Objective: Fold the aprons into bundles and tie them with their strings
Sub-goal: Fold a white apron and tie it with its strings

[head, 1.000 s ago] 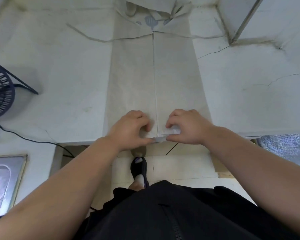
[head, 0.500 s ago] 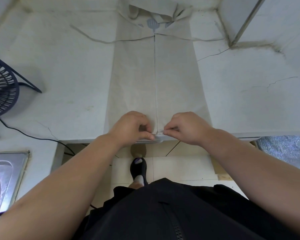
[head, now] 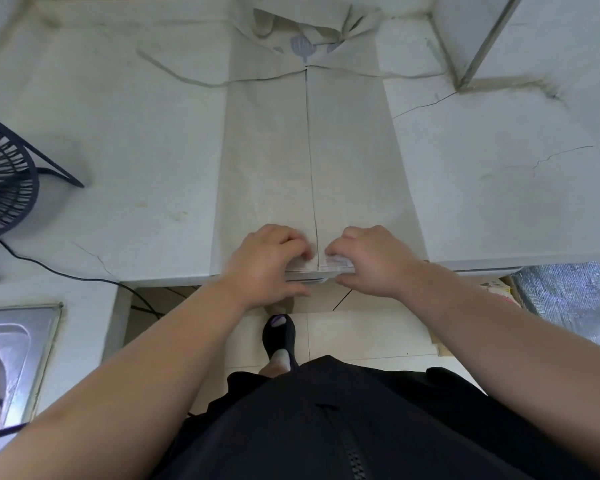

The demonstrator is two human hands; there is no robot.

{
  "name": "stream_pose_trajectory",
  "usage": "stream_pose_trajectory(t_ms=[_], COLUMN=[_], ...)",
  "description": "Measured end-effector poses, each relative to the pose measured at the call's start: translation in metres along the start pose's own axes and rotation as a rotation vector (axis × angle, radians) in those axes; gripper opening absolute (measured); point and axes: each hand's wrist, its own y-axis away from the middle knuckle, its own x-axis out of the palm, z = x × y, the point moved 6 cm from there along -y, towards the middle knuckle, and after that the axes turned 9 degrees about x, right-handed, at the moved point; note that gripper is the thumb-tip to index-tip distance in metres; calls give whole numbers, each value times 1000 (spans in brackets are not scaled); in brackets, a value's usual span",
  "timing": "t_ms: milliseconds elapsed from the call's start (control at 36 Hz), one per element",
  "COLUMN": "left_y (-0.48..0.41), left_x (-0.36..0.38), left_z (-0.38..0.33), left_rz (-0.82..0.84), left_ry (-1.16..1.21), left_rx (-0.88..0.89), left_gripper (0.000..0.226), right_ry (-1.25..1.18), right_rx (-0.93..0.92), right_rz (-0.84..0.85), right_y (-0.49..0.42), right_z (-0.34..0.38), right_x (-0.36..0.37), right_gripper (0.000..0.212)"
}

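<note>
The near hem of the long beige folded cloth apron [head: 312, 161], at six o'clock, is pinched by the left hand [head: 267, 261] and right hand [head: 371, 259]; uneven rolling could skew the bundle.

The person wears a black garment [head: 413, 427] of plain, matte cloth, which lies in soft folds near the waist. Down its front runs a black zipper [head: 354, 459] with small teeth, and a short flap of the same cloth sits above the zipper's upper end. The left forearm [head: 136, 375] and the right forearm [head: 499, 341] are bare as far as one can see, and the left hand [head: 267, 261] and the right hand [head: 371, 261] are bare too. On the one foot that shows there is a black open-toe sandal [head: 278, 337] with a wide strap. Inside it is a light grey sock [head: 280, 358], and its toe part looks pale purple.
</note>
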Motion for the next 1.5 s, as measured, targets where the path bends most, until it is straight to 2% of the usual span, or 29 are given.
stream_pose_trajectory(t_ms=[167,278,389,500,667,861,972,1111,1250,1333,1500], left_y=[1,-3,-12,-19,-26,-38,-45,-53,-59,-61,-68], left_x=[-2,-7,-10,-18,-21,-26,-27,-31,-31,-31,-34], left_z=[2,6,9,14,24,41,47,54,56,56,52], left_rz=[-27,98,215,236,380,402,452,503,510,489,554], left_ry=[-2,-41,-107,-73,64,75,80,45,30,49,-260], left_rx=[-11,-70,-93,-173,-231,-293,-270,-252,-257,-306,-246], left_gripper=[33,40,33,32,36,22,9,23,10,11,21], right_ry=[-73,-81,-17,25,-117,-253,-205,-43,-7,13,-29], right_rx=[31,78,132,146,186,284,295,327,349,367,411], right_rz=[12,44,88,74,214,216,238,281,291,284,217], right_y=[3,1,-3,-7,-14,-27,-34,-39,-44,-47,-45], right_z=[-1,-4,-2,-3,-15,-26,-28,-35,-41,-42,-54], right_x=[-1,-4,-4,-13,-18,-31,-32,-37,-37,-36,-41], right_gripper=[30,29,23,26,23,26,16,25,23,22,12])
